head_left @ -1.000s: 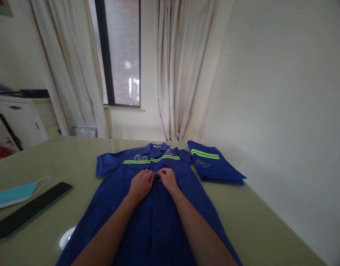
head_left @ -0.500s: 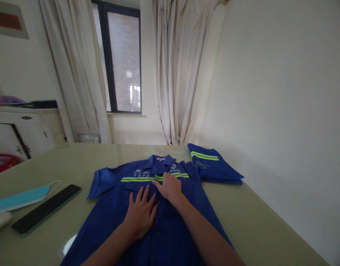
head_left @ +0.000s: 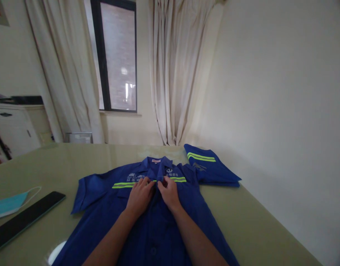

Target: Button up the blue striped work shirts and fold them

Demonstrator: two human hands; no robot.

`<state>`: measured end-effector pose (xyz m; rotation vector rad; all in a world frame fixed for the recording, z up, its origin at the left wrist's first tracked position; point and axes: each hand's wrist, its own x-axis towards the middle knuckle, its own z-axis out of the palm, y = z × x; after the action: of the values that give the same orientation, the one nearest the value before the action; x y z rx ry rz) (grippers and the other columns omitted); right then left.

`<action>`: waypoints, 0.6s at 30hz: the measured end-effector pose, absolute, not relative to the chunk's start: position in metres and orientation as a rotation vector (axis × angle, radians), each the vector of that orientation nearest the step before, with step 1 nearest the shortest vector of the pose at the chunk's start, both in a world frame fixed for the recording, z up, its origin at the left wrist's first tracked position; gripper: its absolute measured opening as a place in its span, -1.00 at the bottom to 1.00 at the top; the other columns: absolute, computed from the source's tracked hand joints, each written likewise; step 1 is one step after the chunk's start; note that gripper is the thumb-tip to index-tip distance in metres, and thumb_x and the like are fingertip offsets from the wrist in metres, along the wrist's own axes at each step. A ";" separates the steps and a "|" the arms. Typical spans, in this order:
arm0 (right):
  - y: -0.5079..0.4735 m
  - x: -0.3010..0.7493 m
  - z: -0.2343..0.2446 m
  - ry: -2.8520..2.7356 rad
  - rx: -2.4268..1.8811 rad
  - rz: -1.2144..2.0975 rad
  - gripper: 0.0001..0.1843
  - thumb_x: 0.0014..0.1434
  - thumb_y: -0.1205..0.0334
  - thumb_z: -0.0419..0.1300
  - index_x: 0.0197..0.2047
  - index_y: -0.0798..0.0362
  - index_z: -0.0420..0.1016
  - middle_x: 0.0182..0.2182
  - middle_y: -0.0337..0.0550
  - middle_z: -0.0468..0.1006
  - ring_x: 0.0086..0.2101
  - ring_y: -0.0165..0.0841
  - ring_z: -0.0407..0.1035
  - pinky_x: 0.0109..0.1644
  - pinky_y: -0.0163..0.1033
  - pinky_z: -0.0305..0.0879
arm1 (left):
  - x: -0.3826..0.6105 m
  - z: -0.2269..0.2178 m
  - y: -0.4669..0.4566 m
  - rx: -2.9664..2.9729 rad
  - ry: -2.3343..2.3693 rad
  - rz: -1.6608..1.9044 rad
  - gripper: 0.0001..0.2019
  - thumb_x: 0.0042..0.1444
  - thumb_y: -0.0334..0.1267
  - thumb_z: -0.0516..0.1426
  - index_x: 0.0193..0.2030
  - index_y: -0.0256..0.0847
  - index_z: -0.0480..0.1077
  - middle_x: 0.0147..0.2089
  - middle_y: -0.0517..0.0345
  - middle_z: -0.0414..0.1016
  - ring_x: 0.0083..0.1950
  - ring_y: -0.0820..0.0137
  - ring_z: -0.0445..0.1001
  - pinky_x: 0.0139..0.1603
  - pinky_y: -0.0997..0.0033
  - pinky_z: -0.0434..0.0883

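Note:
A blue short-sleeved work shirt (head_left: 155, 232) lies spread front side up, its collar away from me and a yellow-green reflective stripe across the chest. At the front opening, by the stripe, my right hand (head_left: 170, 193) pinches the placket edge between thumb and fingers. Close beside it on the left, my left hand (head_left: 140, 195) has its fingers curled on the other edge of the opening. The fingertips partly cover the cloth there, and I cannot make out a button between them. One button shows lower down the front.
A folded blue garment (head_left: 214, 170) with the same stripe lies at the table's right edge, touching the shirt's sleeve. On the left of the table (head_left: 75, 155) are a black phone-like slab (head_left: 28, 220) and a light-blue face mask (head_left: 9, 205). Curtains and a window stand behind.
My left hand has gone from lying flat with spread fingers to gripping the placket beside my right hand. The right hand has lifted the shirt's edge slightly. The view has shifted right.

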<state>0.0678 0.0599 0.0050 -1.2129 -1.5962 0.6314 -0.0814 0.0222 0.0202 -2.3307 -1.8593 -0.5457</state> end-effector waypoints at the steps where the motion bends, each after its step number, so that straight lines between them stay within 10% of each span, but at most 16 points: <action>1: 0.060 0.067 0.004 -1.604 -1.197 0.637 -0.86 0.12 0.21 0.16 -0.46 0.02 0.38 -0.54 -0.29 0.43 -0.48 -0.38 0.31 -0.37 -0.34 0.13 | -0.081 0.016 0.024 -2.390 -1.814 -0.584 -0.72 0.35 -0.32 0.02 0.06 -0.10 0.50 0.07 -0.01 0.51 0.12 0.13 0.43 0.11 0.14 0.32; 18: 0.050 0.054 0.010 -1.937 -1.365 0.271 -0.86 0.15 0.35 0.22 -0.46 0.04 0.47 -0.47 -0.18 0.54 -0.43 -0.36 0.35 -0.35 -0.30 0.00 | -0.089 0.002 0.032 -2.428 -1.757 -0.913 -0.81 0.30 -0.47 0.00 -0.13 -0.15 0.39 -0.13 0.04 0.52 -0.06 0.23 0.50 0.00 0.28 0.41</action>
<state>0.0542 0.0503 0.0095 -1.3650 -1.9374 0.2712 -0.0889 0.0323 0.0023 -2.4282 -1.7573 -0.9129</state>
